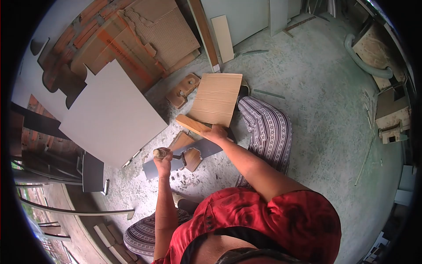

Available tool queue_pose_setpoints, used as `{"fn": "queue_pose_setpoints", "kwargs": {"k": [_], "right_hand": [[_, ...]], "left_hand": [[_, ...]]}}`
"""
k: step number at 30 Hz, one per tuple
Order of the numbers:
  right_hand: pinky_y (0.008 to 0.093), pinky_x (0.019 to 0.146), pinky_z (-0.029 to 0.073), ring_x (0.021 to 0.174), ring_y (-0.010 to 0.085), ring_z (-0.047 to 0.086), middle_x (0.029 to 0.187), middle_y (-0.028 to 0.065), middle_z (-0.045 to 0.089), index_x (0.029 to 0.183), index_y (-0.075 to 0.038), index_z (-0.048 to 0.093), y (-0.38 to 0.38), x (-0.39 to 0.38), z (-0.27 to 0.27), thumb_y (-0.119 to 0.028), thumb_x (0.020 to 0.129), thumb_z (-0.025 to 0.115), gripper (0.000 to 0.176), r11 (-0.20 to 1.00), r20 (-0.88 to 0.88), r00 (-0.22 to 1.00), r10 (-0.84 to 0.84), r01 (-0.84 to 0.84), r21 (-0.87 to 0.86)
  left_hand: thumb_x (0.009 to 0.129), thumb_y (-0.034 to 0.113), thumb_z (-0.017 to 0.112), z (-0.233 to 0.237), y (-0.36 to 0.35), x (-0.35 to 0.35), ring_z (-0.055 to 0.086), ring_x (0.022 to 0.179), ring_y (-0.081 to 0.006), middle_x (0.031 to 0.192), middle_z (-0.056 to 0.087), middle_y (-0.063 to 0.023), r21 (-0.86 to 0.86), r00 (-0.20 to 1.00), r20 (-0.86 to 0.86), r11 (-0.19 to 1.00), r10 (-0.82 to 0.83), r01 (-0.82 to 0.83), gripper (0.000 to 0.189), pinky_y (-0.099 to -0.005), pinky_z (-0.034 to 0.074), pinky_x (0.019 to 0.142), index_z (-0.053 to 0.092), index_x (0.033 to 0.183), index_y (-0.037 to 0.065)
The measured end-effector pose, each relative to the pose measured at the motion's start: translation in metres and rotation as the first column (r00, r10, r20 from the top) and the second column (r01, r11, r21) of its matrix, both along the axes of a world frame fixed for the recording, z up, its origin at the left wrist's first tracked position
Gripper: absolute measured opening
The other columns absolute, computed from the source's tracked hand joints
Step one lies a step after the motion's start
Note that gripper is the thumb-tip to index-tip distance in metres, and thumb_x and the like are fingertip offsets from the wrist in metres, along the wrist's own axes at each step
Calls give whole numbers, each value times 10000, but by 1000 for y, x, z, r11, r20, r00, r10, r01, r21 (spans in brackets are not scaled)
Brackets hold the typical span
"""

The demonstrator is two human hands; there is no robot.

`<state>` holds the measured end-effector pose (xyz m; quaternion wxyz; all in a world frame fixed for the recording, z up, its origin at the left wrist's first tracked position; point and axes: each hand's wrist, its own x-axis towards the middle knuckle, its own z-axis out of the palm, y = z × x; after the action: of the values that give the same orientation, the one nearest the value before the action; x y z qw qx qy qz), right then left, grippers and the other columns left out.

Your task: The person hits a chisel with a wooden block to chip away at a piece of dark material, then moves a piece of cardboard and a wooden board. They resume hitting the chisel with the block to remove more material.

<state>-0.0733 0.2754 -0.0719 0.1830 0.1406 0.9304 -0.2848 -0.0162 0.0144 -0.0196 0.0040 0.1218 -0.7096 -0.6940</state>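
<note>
Left hand [162,167]: fingers wrapped round chisel-like tool [160,153], tip by dark board [210,152], contact unclear to us / right hand [214,133]: closed on wooden bar [189,123] end / we judge both stiff, tough, modest weight; grip handle, bar end / carton [125,50]: contents unseen

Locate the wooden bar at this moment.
In the head view, the wooden bar is in the right hand, just left of the picture's middle, beside the striped tan panel's lower edge.
</note>
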Motion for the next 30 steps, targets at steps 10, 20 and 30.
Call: {"fn": "queue_pose_setpoints", "kwargs": {"k": [10,20,30], "right_hand": [[391,826,476,1004,339,601,1066,264,610,1043,88,590,56,-4,-20,-585,710,678,756,597,216,651,-727,756,-269],[366,580,428,613,248,561,654,143,591,714,2,589,43,-44,1,-175,675,653,192,439,-40,696,-716,406,-802],[255,789,435,883,137,562,976,69,619,1066,62,557,54,-97,204,-110,792,626,331,341,-307,916,-259,-210,-916]], "left_hand": [[703,10,627,2,3,-4,459,561,-55,653,524,37,-13,1000,25,1000,1,0,104,-212,359,509,593,789,57],[699,5,624,-7,0,1,477,555,-77,664,532,3,-43,997,-75,999,-33,30,129,-226,396,496,585,818,37],[687,56,637,56,-12,-5,575,708,-157,831,604,-58,271,994,38,956,107,-114,122,-313,507,643,603,798,15]]}}
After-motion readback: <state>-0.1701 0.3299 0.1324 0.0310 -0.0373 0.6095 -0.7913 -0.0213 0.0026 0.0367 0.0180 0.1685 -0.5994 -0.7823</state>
